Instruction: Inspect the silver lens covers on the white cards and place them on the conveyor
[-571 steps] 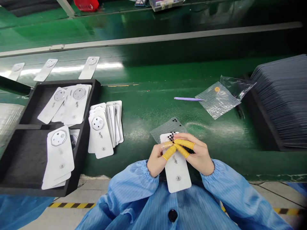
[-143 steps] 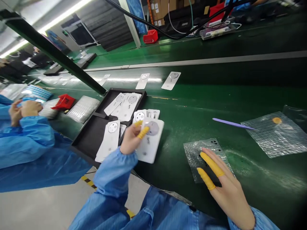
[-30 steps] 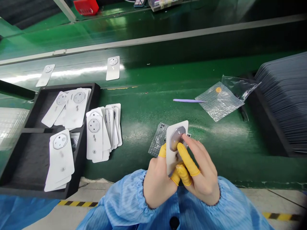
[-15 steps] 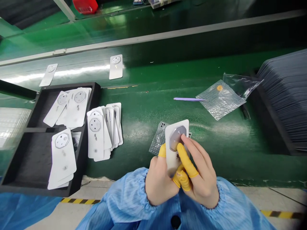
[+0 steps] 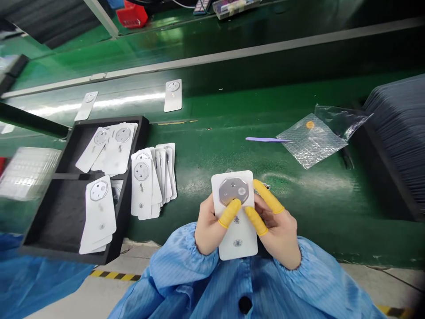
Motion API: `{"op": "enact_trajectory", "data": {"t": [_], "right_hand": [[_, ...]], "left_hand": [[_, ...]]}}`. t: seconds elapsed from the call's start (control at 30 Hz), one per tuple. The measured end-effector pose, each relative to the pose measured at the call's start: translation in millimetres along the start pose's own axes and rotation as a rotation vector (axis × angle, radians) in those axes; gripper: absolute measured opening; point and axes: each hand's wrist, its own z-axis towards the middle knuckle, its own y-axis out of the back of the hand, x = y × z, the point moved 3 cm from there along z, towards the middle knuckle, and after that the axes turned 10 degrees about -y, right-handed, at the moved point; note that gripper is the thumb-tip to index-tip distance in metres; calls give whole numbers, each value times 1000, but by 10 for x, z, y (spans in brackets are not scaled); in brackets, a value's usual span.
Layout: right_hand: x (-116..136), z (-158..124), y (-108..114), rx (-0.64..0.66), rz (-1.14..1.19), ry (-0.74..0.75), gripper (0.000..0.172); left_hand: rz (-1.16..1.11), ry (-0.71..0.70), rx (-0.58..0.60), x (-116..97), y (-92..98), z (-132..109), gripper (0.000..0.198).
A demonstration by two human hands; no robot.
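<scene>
A white phone back cover [image 5: 238,241] with a silver octagonal camera plate is held face-up near my chest. My left hand [image 5: 212,223] grips its left side, the yellow-cotted thumb lying on the front below the camera plate. My right hand [image 5: 277,230] holds the right side, its thumb on the front and a yellow-cotted finger along the edge. Fingers behind the cover are mostly hidden. Beneath it, a sheet of bubble wrap is nearly covered from sight. Purple tweezers [image 5: 265,140] lie further ahead, their tips on a bubble-wrap piece [image 5: 310,146] with an orange dot.
To the left, a black divided tray [image 5: 49,221] bears several similar covers, and a fanned pile of covers [image 5: 141,195] lies beside it. Two single covers rest further back. Dark sheets [image 5: 398,119] stand stacked at the right; clear plastic trays [image 5: 31,173] sit far left.
The cover has turned from tilted to facing me squarely. My right fingers have left the camera plate for the right edge, and my left thumb now presses the front. The view has shifted left.
</scene>
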Motion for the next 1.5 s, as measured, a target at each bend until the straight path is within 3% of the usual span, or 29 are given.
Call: {"op": "enact_trajectory", "data": {"t": [0.1, 0.2, 0.33, 0.43, 0.5, 0.57, 0.67, 0.73, 0.83, 0.97, 1.03, 1.17, 1.33, 1.5], "right_hand": [[18, 21, -21, 58, -162, 75, 52], [-49, 53, -6, 80, -377, 159, 57], [-239, 67, -8, 112, -591, 273, 39], [-265, 83, 18, 122, -553, 313, 32], [-190, 99, 74, 126, -516, 333, 33], [-76, 113, 168, 126, -519, 373, 35], [66, 134, 341, 177, -597, 470, 36], [105, 164, 438, 284, -677, 526, 35], [125, 246, 516, 437, -774, 526, 36], [216, 366, 447, 317, -654, 423, 34], [238, 381, 326, 257, -542, 425, 31], [100, 384, 71, 313, -460, 400, 25], [-95, 372, -26, 290, -445, 431, 25], [-158, 375, -74, 258, -448, 368, 16]], "left_hand": [[-21, 16, -204, 91, 239, -65, 19], [-4, -70, -404, 143, 541, -151, 27], [139, -94, -473, 145, 842, -180, 33], [429, -92, -474, 80, 939, -116, 50], [659, -194, -449, 5, 930, -52, 71], [745, -228, -341, -18, 860, 11, 70], [502, -16, -64, 75, 660, 73, 42], [299, 123, 40, 129, 496, 83, 40], [220, 177, -4, 156, 323, 99, 33], [283, 107, -95, 185, 234, 93, 21], [340, 50, -67, 206, 215, 72, 18], [523, -82, 72, 249, 193, 32, 22], [794, -309, 174, 280, 201, 28, 22], [860, -319, 180, 299, 211, 49, 17]]}}
